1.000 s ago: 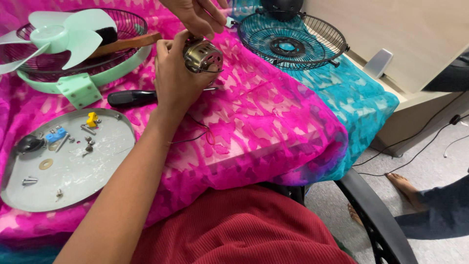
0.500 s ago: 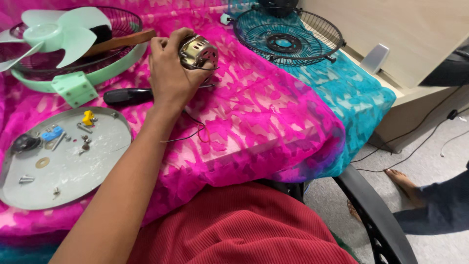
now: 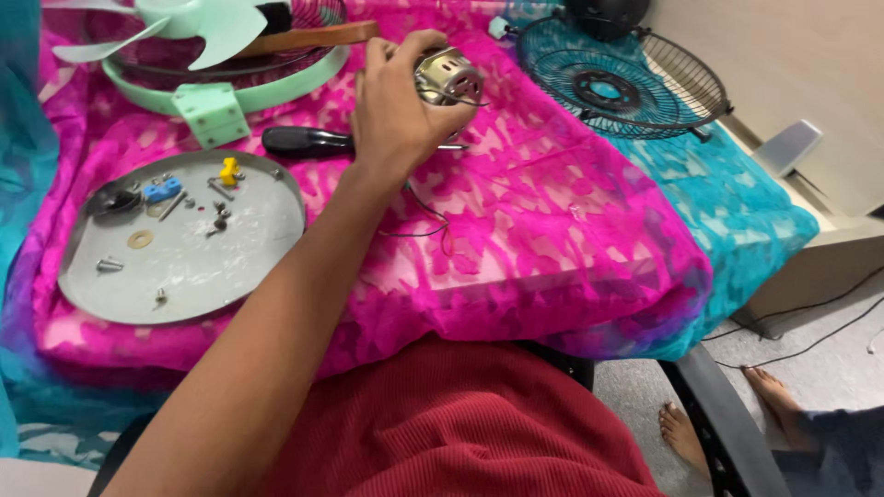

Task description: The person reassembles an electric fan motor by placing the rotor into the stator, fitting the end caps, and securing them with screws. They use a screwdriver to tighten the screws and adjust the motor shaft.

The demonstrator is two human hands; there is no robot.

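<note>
Gripping the metal motor [image 3: 447, 77], left hand [image 3: 398, 106] fingers clenched, palm side hidden, right hand unseen

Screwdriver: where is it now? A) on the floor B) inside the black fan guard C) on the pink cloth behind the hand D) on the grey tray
C: the black-handled screwdriver lies on the pink cloth, its shaft passing behind the left hand, beyond the tray.

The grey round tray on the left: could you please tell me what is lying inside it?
The grey tray holds loose screws, a washer, and small yellow and blue parts.
</note>
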